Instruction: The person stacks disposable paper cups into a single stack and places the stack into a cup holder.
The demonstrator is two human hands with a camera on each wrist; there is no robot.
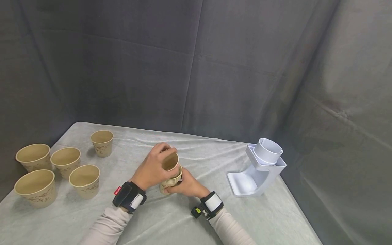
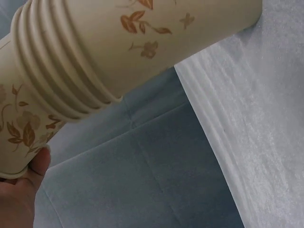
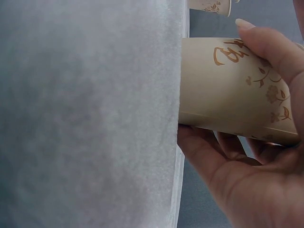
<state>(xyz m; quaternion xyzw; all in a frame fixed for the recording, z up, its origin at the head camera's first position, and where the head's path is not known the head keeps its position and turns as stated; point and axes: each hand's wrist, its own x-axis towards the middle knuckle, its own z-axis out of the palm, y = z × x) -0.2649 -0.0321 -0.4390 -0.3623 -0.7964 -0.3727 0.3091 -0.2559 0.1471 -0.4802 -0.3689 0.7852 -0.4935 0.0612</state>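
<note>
A stack of beige paper cups (image 1: 170,182) with brown flower prints stands at mid-table, its rims nested close together. My right hand (image 1: 188,185) grips this stack around its side. In the right wrist view the thumb lies along one side of the printed cup (image 3: 223,90) and the fingers curl along the other. My left hand (image 1: 153,168) holds the topmost paper cup (image 1: 170,162) near its rim, from above and the left. In the left wrist view this top cup (image 2: 21,128) rises tilted out of the rims, its lower part hidden inside the stack.
Several single paper cups stand upright on the left of the table, one cup (image 1: 102,143) farther back and another cup (image 1: 85,182) nearest the left wrist. To the right stands a white plastic stand (image 1: 260,175) with a round white funnel-like piece (image 1: 268,151) on top. Grey curtains (image 1: 137,68) enclose the table.
</note>
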